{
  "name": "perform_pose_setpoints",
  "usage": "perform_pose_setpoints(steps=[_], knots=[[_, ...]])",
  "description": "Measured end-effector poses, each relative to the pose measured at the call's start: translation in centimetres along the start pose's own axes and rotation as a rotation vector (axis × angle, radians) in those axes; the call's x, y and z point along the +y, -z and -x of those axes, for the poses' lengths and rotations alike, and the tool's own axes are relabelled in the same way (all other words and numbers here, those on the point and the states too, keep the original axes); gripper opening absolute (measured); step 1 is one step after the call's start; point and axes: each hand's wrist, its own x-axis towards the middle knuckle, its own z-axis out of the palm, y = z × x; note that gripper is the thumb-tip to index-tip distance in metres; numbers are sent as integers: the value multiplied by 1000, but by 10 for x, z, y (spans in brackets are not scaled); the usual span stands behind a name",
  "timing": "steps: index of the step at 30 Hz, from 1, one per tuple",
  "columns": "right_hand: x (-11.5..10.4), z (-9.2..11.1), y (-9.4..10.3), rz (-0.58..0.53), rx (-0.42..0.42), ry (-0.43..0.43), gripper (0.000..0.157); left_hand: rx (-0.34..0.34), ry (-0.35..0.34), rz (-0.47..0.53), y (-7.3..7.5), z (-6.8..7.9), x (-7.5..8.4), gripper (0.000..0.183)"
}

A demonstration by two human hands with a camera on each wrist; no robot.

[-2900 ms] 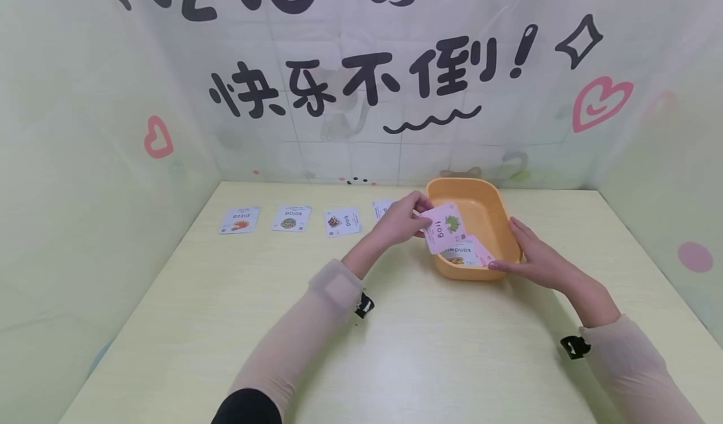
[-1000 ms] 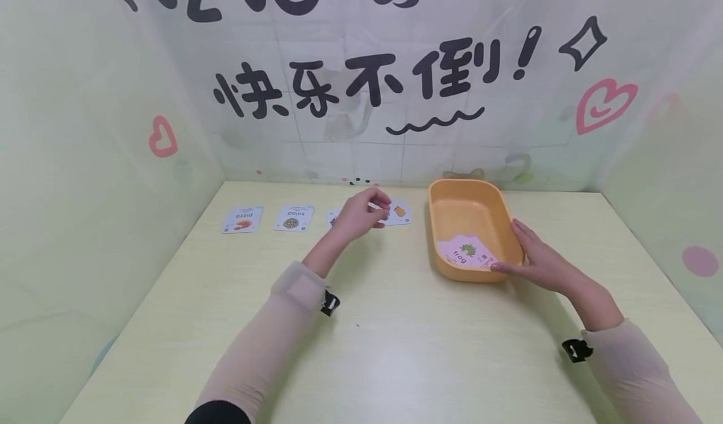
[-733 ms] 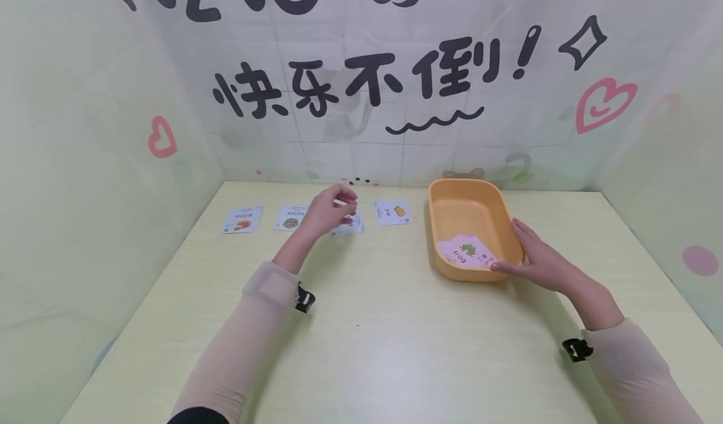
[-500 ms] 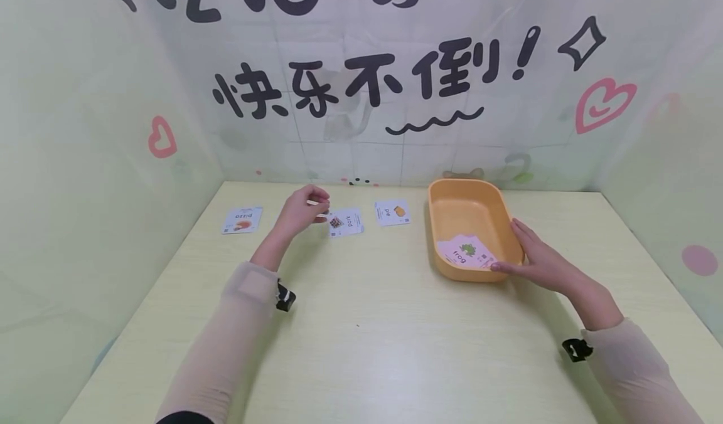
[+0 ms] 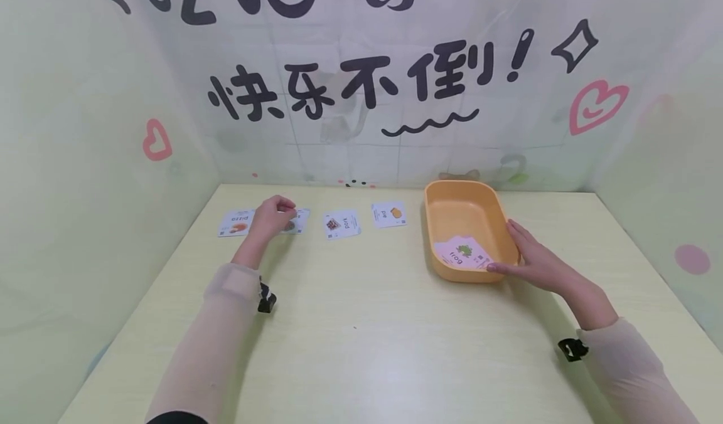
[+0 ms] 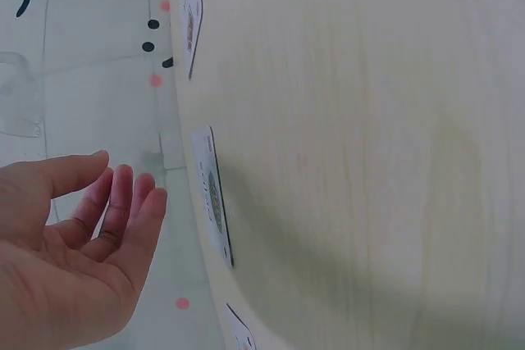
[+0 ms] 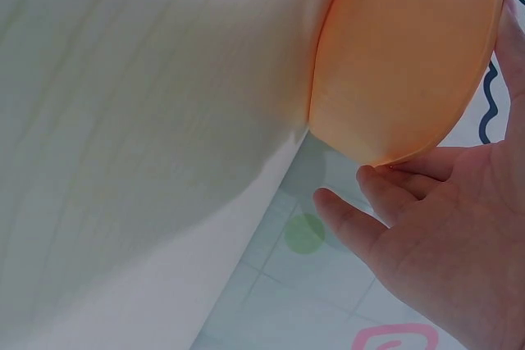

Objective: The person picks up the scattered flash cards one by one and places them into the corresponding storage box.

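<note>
My left hand [image 5: 270,218] hovers over the salad flashcard [image 5: 302,220], covering part of it. The left wrist view shows its fingers loosely bent, thumb apart, with nothing between them; a card [image 6: 215,202] lies flat beside them. To the hand's left is the pizza flashcard [image 5: 233,224], partly hidden; to its right lie the pork flashcard [image 5: 341,224] and the pie flashcard [image 5: 388,214]. My right hand [image 5: 536,262] holds the near right corner of an orange plastic bin [image 5: 477,214], thumb at the near rim, fingers along the outer side. Pink cards, a frog flashcard [image 5: 460,252] on top, lie inside.
The pale wooden table [image 5: 356,355] ends at the back against a white printed curtain [image 5: 361,142]. More curtain hangs on both sides. The bin stands near the back right, right of the card row.
The frog card has gone from my left hand into the bin, over the other cards. My left hand has since swept left above the row to the salad card. My right hand stays at the bin.
</note>
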Motion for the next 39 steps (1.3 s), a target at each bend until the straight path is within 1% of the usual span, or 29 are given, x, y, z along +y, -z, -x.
perform_pose_setpoints(steps=[3,6,9,14,16,18,21,25,28,31,35,39], knots=[[-1,0,0,1,1,0,113,15,25,-56,3,-1,-5,35],[-1,0,1,5,1,-2,113,13,62,-115,4,0,-8,40],[-1,-1,1,6,-2,-8,114,-4,95,-225,2,0,-10,49],[0,0,1,2,-3,-9,114,-50,125,-450,-6,-2,-12,65],[0,0,1,0,-4,-9,114,-66,132,-505,-10,-4,-12,72],[0,0,1,1,-4,-7,114,-76,137,-534,-13,-5,-13,76],[0,0,0,3,-3,-5,114,-72,142,-529,-15,-5,-12,77],[0,0,0,6,-3,-6,114,-58,158,-476,-14,-5,-8,81],[0,-1,0,5,-5,-8,114,-54,190,-435,-13,-4,-6,88],[1,-1,0,5,-8,-6,114,-40,222,-430,-13,-5,-6,91],[1,-1,0,9,-6,-4,113,0,232,-446,-12,-5,-5,90],[0,-1,0,4,-6,-8,113,21,234,-417,-12,-5,-6,86]])
